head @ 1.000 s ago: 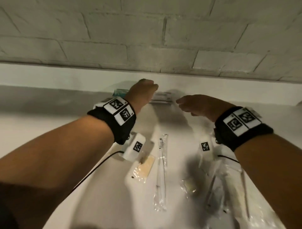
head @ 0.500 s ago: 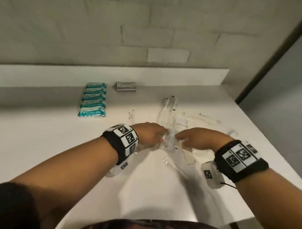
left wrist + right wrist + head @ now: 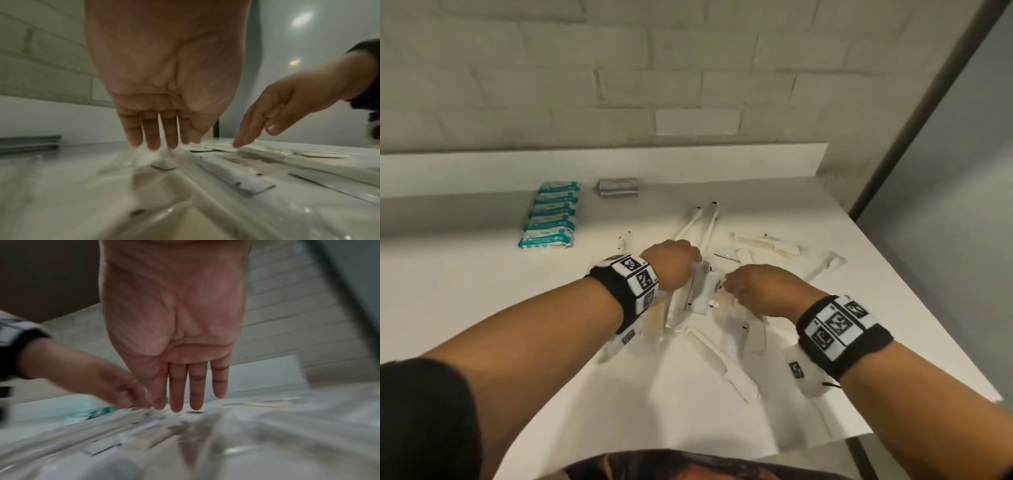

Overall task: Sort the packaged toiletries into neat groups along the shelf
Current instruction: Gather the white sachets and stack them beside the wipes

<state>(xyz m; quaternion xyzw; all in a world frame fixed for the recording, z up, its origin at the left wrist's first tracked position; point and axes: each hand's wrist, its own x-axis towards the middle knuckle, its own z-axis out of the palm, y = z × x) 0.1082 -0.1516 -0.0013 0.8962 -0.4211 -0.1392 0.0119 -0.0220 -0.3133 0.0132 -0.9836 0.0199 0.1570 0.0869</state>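
Mid-sort: both hands, left point(image 3: 671, 265) & right point(image 3: 760, 289), fingers straight on the loose pile of clear-wrapped packets point(image 3: 702, 291), holding nothing; next, prob pick one type & group it by the teal packs point(image 3: 549, 216)

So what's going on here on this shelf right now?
A person is sorting packaged toiletries on a white shelf. Both hands are down in a loose pile of clear-wrapped items, left hand and right hand with fingers straight, touching the wrappers. A row of teal packs and a grey stack already sit by the wall.
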